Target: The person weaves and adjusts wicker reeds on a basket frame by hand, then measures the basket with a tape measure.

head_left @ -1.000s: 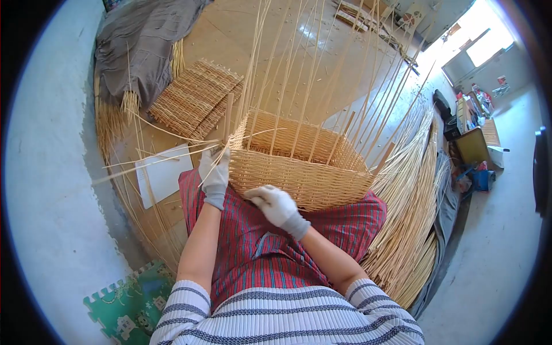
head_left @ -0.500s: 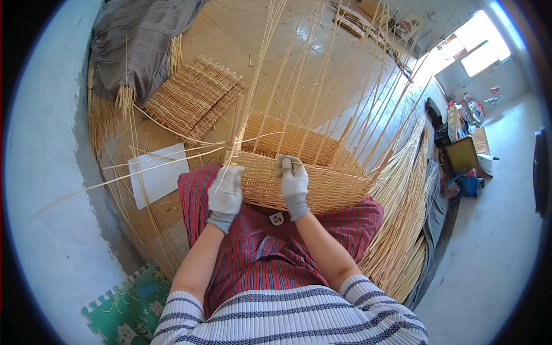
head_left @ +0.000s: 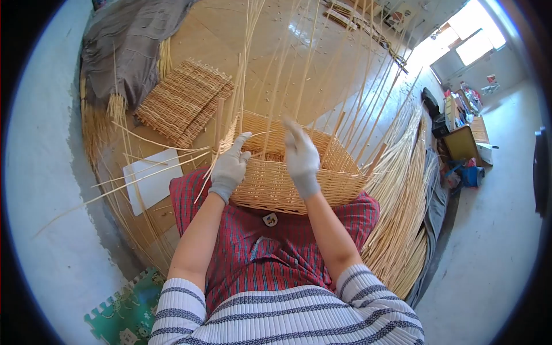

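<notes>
A rectangular woven basket (head_left: 282,187) rests on my lap, with long upright stakes (head_left: 305,69) rising from its walls. My left hand (head_left: 231,164), in a white glove, is at the basket's left corner, its index finger stretched toward the rim and its thumb apart. Loose strands (head_left: 132,182) stick out leftward from that corner. Over the front wall, right of the left hand, is my gloved right hand (head_left: 302,152). Its fingers point up and are blurred, so whether they hold a strand cannot be made out. Red striped cloth (head_left: 270,253) lies under the basket.
Woven panels (head_left: 184,100) and a white sheet (head_left: 152,179) lie on the floor at the left. A large bundle of straw-coloured strands (head_left: 397,207) lies at the right. Grey cloth (head_left: 129,46) covers more strands at the upper left. A green mat (head_left: 129,310) is at the lower left.
My left hand has moved up to the corner's rim and its index finger has stretched out. My right hand has risen from the front wall to above the rim. The view has shifted slightly.
</notes>
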{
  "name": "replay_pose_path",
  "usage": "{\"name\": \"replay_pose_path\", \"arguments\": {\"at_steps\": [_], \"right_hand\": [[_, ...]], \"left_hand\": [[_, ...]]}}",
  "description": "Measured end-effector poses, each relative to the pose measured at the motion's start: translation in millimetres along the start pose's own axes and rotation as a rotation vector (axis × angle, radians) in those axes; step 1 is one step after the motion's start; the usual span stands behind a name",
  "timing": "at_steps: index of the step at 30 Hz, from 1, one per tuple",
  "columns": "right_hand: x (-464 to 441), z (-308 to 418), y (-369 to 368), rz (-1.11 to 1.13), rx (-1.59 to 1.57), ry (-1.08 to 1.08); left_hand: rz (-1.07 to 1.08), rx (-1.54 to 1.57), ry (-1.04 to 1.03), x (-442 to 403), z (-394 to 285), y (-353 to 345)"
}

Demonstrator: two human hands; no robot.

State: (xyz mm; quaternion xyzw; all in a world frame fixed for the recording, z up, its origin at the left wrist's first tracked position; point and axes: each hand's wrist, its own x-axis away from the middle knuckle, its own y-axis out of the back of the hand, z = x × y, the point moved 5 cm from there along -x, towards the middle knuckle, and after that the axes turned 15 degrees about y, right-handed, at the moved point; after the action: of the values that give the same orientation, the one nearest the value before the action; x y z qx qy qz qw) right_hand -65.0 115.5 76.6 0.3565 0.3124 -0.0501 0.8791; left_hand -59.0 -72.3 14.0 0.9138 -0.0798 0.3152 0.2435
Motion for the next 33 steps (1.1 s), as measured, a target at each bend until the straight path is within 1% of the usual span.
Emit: {"name": "replay_pose_path", "arguments": {"at_steps": [2,3,4,5,6,7,8,9,10,11,12,14,15,17,18,20,21,22,23,24,25,26,27,29,31,32,33], "right_hand": [[112,-81,-15,-0.108,-0.402,-0.419],[134,-58,-1,-0.017,-0.355,-0.432],[140,-29,13,0.073,-0.307,-0.45],[118,-8,26,0.101,-0.062,-0.153],[95,0,29,0.067,-0.023,-0.196],[66,2,27,0.031,0.013,-0.239],[36,-1,19,0.127,0.015,-0.318],[9,-11,11,0.219,0.014,-0.387],[-5,-47,-6,0.322,-0.137,-0.571],[-10,-77,-25,0.424,-0.293,-0.743],[-16,-88,-33,0.413,-0.3,-0.737],[-25,-87,-48,0.718,0.449,-0.281],[-23,-84,-49,0.708,0.447,-0.302],[-16,-81,-38,0.37,-0.093,-0.742],[-2,-78,-29,0.36,-0.088,-0.759],[29,-36,6,0.08,-0.105,-0.146],[61,-33,14,0.168,-0.06,-0.186],[92,-34,18,0.256,-0.015,-0.224],[111,-38,17,0.262,-0.005,-0.22],[136,-57,17,0.056,-0.249,-0.542],[147,-66,17,-0.167,-0.499,-0.854],[128,-71,27,-0.312,-0.44,-0.615],[99,-67,39,-0.45,-0.381,-0.383],[37,-64,28,-0.059,0.119,0.01],[-6,-67,7,-0.053,0.298,0.102],[-3,-66,15,-0.058,0.294,0.104],[5,-71,40,-0.275,-0.2,-0.14]], "left_hand": [[-0.228,-0.062,-0.187,-16,11,-8],[-0.462,-0.156,-0.385,-14,11,-12],[-0.452,-0.152,-0.393,-10,0,-14],[-0.578,-0.054,-0.539,10,-14,-10],[-0.684,0.034,-0.673,28,-17,-13],[-0.534,0.089,-0.644,19,-21,-24],[-0.519,0.074,-0.646,11,-17,-29],[-0.142,0.222,-0.454,-16,-2,-42],[0.222,0.359,-0.254,-38,11,-59],[0.196,0.41,-0.371,-47,18,-64],[0.192,0.399,-0.38,-44,12,-61],[0.166,0.364,-0.228,-31,8,-58],[0.181,0.346,-0.228,-24,6,-58],[0.148,0.446,-0.209,-17,4,-56],[0.166,0.436,-0.207,-14,3,-61],[-0.323,0.501,-0.555,3,-7,-46],[-0.315,0.371,-0.577,21,-25,-44],[-0.307,0.381,-0.572,26,-35,-48],[-0.079,0.17,-0.355,16,-46,-68],[0.145,-0.048,-0.139,9,-47,-86],[-0.065,-0.366,-0.238,-8,-47,-93],[-0.071,-0.366,-0.243,-24,-41,-100],[-0.102,-0.431,-0.217,-22,-44,-99],[-0.144,-0.517,-0.179,-17,-39,-100],[-0.109,-0.337,-0.129,-24,-37,-103],[-0.115,-0.341,-0.13,-25,-36,-101],[-0.128,-0.31,-0.142,-25,-37,-99]]}}
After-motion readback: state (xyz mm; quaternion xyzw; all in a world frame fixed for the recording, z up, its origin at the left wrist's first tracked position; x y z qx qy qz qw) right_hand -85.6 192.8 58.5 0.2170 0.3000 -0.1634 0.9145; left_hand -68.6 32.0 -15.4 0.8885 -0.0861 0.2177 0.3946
